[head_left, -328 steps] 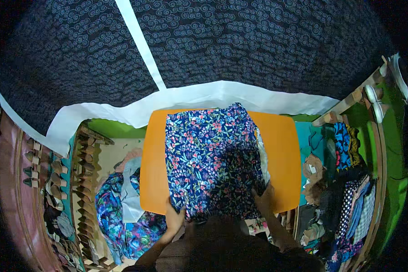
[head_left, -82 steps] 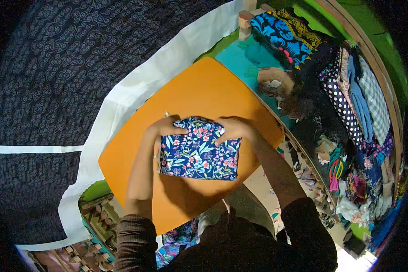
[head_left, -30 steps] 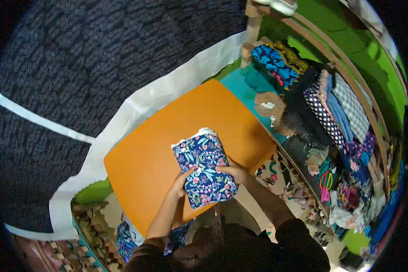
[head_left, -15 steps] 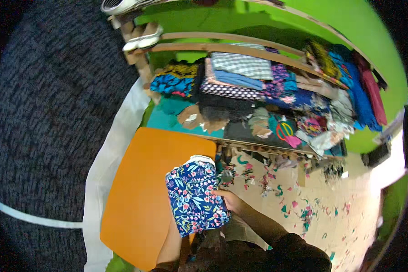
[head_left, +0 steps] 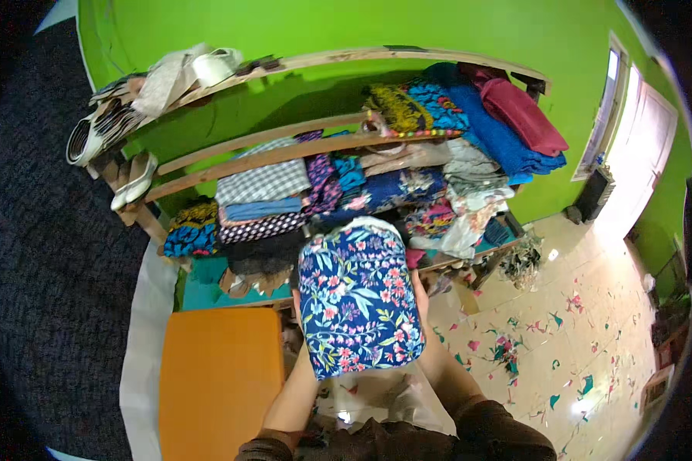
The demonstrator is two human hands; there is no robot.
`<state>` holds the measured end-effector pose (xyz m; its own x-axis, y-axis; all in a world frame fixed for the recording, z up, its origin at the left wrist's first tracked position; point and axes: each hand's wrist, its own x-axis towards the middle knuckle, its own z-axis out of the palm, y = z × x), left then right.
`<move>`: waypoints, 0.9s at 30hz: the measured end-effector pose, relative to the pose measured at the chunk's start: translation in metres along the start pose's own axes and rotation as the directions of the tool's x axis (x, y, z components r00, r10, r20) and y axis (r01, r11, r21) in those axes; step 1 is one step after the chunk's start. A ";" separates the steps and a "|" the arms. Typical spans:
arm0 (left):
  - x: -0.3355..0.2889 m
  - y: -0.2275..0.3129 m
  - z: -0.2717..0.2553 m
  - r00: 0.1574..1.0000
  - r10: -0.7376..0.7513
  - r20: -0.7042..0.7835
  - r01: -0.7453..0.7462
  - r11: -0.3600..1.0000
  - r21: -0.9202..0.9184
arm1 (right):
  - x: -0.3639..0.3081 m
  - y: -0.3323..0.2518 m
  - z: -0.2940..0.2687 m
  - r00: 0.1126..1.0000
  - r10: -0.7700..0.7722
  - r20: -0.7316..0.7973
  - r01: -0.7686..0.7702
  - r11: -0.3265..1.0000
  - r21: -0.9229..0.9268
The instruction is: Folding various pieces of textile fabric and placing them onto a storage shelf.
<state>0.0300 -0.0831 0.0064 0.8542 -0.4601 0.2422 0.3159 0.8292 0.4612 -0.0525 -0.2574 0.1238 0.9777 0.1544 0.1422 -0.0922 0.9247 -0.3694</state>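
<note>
A neatly folded navy cloth with pink, white and green flowers is held up in front of me, at the height of the lower shelf. My left hand grips its left side, the fingers mostly hidden behind the cloth. On the opposite edge my right hand is closed, its fingers also largely out of sight underneath. A pale, whitish layer shows along the far edge of the fold.
Ahead stands a wooden shelf rack stacked with folded fabrics, including a checked cloth and a red roll. Left of my arms is an orange table. Fabric scraps litter the tiled floor at right.
Both hands have carried the folded cloth forward and away from the orange table, toward the shelves. The view has turned to the right, and my right hand sits farther along the cloth's side.
</note>
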 end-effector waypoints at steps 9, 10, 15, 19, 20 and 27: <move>0.025 0.003 0.005 0.937 0.064 0.343 -0.036 0.995 -0.089 | 0.031 0.025 -0.064 0.935 -0.090 0.343 0.182 0.952 -0.247; 0.026 0.007 0.000 0.928 0.073 0.366 -0.041 0.995 -0.095 | 0.036 0.024 -0.071 0.933 -0.081 0.351 0.184 0.944 -0.273; 0.035 0.002 -0.003 0.882 0.122 0.456 -0.073 0.990 -0.124 | 0.044 0.024 -0.071 0.907 -0.178 0.381 0.317 0.885 -0.341; 0.046 0.007 -0.017 0.842 0.144 0.520 -0.093 0.988 -0.123 | 0.044 0.030 -0.076 0.887 -0.124 0.446 0.321 0.859 -0.400; 0.052 0.016 -0.013 0.831 0.146 0.537 -0.093 0.988 -0.125 | 0.046 0.027 -0.081 0.879 -0.116 0.462 0.336 0.838 -0.430; 0.061 0.003 -0.020 0.718 0.193 0.669 -0.128 0.981 -0.145 | 0.066 0.001 -0.083 0.834 -0.010 0.551 0.348 0.785 -0.513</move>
<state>0.0916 -0.1026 0.0059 0.3978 -0.3830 0.8337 0.2603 0.9185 0.2977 0.0279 -0.2752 0.0571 0.7128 0.3115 0.6285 0.3644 0.6012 -0.7112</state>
